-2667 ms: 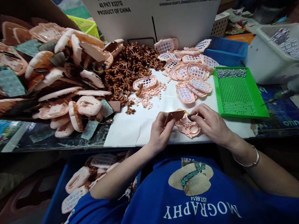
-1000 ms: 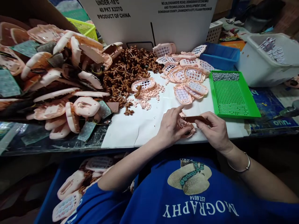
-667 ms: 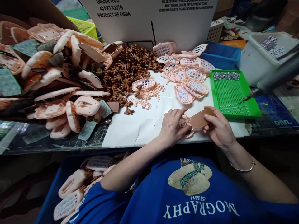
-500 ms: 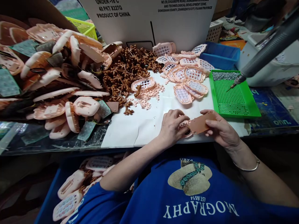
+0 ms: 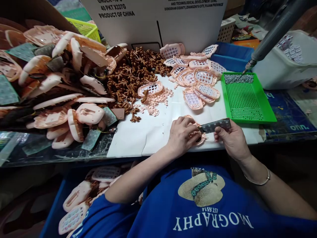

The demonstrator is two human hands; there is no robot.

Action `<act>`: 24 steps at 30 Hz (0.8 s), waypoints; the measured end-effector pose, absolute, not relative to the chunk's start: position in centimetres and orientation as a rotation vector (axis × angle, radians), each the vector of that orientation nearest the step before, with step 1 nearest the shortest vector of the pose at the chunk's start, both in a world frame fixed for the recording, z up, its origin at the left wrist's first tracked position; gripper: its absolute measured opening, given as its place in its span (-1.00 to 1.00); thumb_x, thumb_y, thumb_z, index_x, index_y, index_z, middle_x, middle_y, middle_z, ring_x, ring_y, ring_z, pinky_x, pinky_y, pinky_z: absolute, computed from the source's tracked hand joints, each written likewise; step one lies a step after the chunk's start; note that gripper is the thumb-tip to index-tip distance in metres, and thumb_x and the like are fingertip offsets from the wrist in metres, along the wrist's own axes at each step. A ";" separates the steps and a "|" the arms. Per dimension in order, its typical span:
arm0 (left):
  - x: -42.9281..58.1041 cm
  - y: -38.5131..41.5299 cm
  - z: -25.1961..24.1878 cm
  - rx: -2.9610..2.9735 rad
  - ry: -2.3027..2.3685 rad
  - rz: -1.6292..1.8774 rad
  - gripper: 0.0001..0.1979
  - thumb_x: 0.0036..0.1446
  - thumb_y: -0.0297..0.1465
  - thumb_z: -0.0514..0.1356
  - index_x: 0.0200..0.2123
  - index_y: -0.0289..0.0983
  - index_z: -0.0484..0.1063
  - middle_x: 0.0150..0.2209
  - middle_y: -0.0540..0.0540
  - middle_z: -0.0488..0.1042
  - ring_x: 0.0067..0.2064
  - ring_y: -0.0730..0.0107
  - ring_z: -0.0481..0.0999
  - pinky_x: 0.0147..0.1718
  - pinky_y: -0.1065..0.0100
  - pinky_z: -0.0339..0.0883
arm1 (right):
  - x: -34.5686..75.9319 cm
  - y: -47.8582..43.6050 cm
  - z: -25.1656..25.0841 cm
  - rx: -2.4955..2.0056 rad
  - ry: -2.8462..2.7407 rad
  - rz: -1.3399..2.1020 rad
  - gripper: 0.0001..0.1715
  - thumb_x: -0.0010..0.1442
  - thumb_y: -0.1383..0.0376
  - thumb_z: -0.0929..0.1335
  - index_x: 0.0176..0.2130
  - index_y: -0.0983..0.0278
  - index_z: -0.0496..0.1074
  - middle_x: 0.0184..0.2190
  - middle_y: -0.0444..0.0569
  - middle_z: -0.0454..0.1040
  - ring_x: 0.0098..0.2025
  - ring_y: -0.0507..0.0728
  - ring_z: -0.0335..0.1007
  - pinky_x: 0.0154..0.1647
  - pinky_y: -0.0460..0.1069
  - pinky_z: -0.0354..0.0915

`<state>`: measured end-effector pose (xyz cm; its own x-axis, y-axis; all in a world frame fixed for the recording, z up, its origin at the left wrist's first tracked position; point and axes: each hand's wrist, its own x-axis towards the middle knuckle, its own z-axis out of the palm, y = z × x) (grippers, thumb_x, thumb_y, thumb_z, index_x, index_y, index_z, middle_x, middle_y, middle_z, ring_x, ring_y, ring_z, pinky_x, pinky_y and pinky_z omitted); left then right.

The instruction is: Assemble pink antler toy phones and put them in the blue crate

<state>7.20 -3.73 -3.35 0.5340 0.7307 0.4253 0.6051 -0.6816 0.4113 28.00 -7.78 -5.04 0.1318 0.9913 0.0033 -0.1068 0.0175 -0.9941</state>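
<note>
My right hand pinches the right end of a thin board, whose dark, dotted face now shows. The board's left end meets a pink shell on the white sheet. Curled over that shell, my left hand holds it down at its left side; the fingers cover much of it. Beyond my hands lie pink shells with keypad holes, small pink rings and a heap of brown branched pieces.
A green tray with small metal screws is at the right, under a hanging screwdriver. Pink housings pile up at the left. Behind stand a cardboard box, a blue bin and a white tub.
My right hand has turned the board from its plain brown face to its dark dotted face. The hanging screwdriver's tip has moved up, toward the tray's back edge.
</note>
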 end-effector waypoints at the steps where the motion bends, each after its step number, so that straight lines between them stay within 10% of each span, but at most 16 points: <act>1: 7.2 -3.7 -3.4 2.581 1.139 0.876 -0.83 0.25 -0.25 0.22 -0.23 -0.18 0.57 -0.08 -0.10 0.54 -0.07 0.21 0.38 -0.14 0.19 0.21 | 27.8 -7.8 -5.1 -1.189 -1.016 1.161 -0.67 0.09 0.10 0.51 -0.29 0.21 0.39 -0.56 -0.24 0.42 -0.57 -0.04 0.35 -0.53 -0.14 0.36; 24: 3.8 -2.7 -3.4 2.789 0.827 0.842 -0.77 0.31 -0.31 0.16 -0.03 -0.20 0.51 0.01 -0.20 0.48 -0.03 0.19 0.43 -0.20 0.24 0.32 | 27.0 -8.7 -3.6 -1.349 -1.252 1.067 -0.70 0.12 0.09 0.50 -0.35 0.23 0.42 -0.58 -0.20 0.53 -0.55 0.00 0.46 -0.43 -0.11 0.42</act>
<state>3.83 -2.66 -3.39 0.6972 0.5328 0.4796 0.4699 -0.8449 0.2557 26.99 -8.69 -3.60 0.0861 0.9962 0.0134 0.1444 0.0008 -0.9895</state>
